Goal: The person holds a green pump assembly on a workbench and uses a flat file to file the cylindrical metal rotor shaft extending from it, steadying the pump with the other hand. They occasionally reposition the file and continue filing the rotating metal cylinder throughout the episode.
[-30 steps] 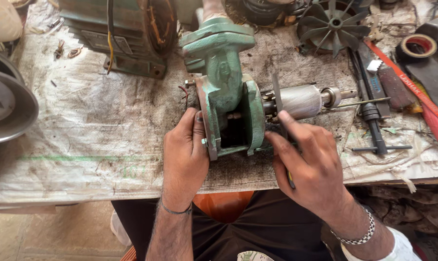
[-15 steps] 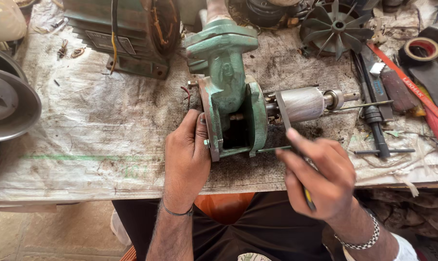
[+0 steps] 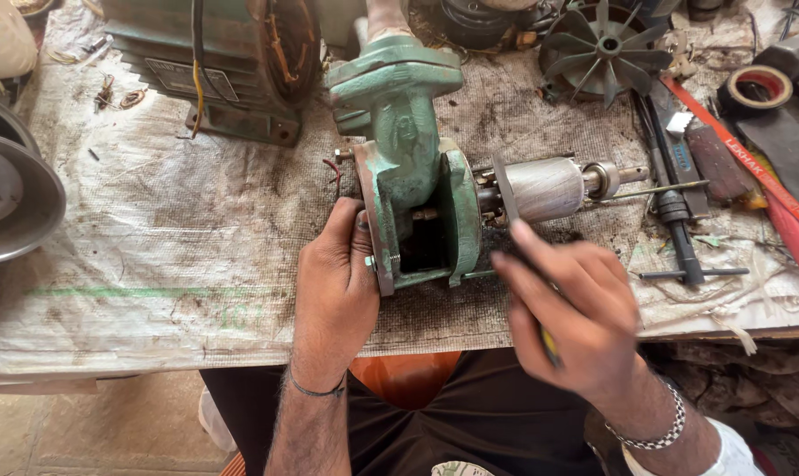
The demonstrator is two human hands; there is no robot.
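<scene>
Right hand (image 3: 576,308) had drawn back from the green pump housing (image 3: 413,176) toward the counter's (image 3: 153,256) near edge.

Its fingers were curled around a thin yellow-tipped tool (image 3: 549,344), blurred. The left hand (image 3: 333,291) pressed the housing's round flange, fingers spread flat. The housing lay at the counter's centre, its rotor (image 3: 545,188) pointing right. A dark rectangular label plate (image 3: 179,78) sat on the motor body (image 3: 214,62) behind; a red tape roll (image 3: 757,86) lay far right.
</scene>
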